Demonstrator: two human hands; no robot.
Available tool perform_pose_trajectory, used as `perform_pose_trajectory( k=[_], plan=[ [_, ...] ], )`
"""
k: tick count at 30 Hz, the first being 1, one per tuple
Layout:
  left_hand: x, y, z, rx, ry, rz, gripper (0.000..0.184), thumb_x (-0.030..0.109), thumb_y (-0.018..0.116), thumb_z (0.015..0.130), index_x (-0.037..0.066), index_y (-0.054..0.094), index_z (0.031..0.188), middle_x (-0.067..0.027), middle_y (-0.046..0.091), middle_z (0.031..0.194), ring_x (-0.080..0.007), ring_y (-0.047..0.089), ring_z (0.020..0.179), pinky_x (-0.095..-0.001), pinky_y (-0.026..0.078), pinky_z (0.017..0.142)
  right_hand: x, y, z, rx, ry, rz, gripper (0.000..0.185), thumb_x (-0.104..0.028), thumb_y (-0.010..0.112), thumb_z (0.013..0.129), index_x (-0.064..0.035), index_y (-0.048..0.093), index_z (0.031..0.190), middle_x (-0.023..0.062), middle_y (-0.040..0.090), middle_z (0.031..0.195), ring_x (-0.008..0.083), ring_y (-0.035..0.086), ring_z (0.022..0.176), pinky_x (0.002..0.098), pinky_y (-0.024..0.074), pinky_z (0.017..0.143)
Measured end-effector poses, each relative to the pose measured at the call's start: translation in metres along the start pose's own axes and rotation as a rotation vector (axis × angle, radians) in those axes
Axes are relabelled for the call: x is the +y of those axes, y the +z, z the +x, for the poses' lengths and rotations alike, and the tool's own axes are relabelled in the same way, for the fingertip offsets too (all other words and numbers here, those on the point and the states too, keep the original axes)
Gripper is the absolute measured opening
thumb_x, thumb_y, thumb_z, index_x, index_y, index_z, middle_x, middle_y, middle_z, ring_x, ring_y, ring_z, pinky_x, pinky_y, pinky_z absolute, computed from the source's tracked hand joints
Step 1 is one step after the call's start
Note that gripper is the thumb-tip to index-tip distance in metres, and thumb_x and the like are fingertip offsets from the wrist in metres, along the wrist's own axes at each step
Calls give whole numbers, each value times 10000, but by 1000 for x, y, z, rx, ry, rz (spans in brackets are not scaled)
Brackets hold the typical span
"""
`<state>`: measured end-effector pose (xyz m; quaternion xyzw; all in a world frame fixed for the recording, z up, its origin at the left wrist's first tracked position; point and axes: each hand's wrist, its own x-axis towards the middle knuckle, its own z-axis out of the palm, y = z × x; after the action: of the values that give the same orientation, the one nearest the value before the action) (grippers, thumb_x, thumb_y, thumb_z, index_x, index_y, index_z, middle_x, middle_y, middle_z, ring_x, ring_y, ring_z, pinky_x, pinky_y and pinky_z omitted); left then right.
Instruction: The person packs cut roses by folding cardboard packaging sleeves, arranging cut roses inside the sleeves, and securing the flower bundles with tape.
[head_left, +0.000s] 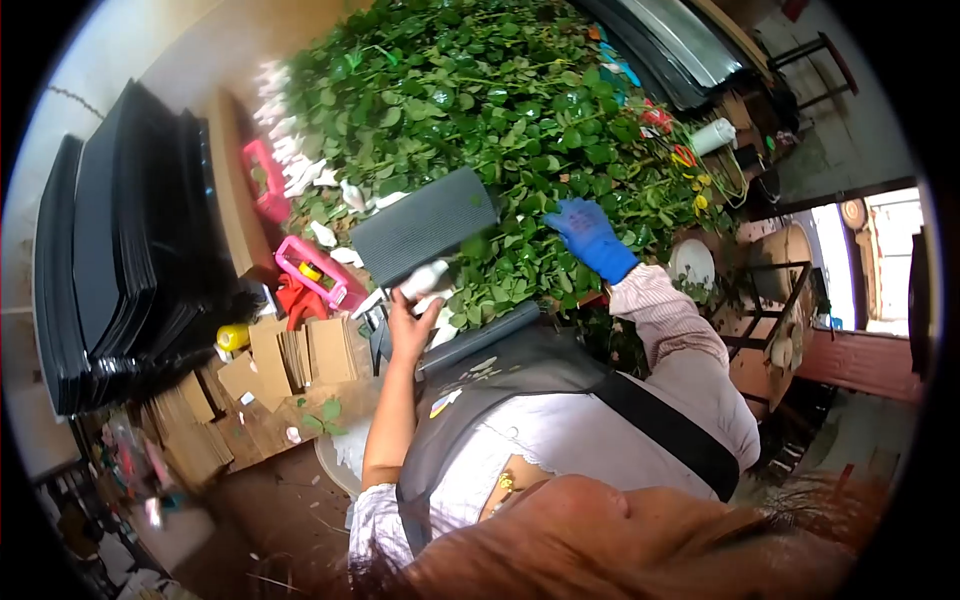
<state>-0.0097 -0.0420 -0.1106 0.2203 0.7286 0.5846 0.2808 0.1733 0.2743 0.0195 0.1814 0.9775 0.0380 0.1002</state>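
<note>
While the left hand [408, 327] grips a white object [424, 277], the right hand [590, 238] is outspread over leaves [450, 120].

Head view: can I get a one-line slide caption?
Blue-gloved right hand on a mass of leafy stems, bare left hand at a white bulb-shaped item beside a ribbed grey panel.

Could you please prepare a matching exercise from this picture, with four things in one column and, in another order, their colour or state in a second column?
Column one
1. Left hand
2. Right hand
3. Ridged sheet
4. Cardboard pieces

Column two
A. Brown, on the left side of the picture
B. Gloved in blue, at the green leaves
C. Bare, at a white item
D. Dark grey

Right pairs: 1-C, 2-B, 3-D, 4-A.
</note>
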Motion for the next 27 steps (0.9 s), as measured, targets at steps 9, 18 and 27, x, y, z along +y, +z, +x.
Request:
perform_pose_trajectory(
  k=[9, 18, 27],
  plan=[
    [49, -4, 0, -124, 94, 190, 471, 99, 774, 836, 87, 596, 1272, -110, 563, 1209, -184, 603, 1051, -300, 510, 903, 7, 21, 20, -292, -160, 70, 344, -140, 598, 903, -245, 633, 1229, 105, 636, 1168, 279, 652, 1039, 438, 545, 842],
    [46, -2, 1, -151, 104, 297, 445, 144, 716, 895, 75, 568, 1309, -146, 576, 1192, -237, 619, 1048, -335, 517, 902, 87, 30, 147, 557, -90, -133, 366, -175, 535, 896, -214, 616, 1251, 100, 689, 1062, 289, 667, 967, 458, 541, 818],
    [35, -2, 1, -110, 87, 215, 475, 142, 730, 876, 52, 538, 1301, -140, 588, 1177, -241, 603, 1054, -336, 534, 835, 85, -111, 58, 828, -134, 295, 421, -1, 590, 781, -123, 680, 1173, 160, 667, 1132, 371, 604, 1057, 449, 490, 915]
  ],
)
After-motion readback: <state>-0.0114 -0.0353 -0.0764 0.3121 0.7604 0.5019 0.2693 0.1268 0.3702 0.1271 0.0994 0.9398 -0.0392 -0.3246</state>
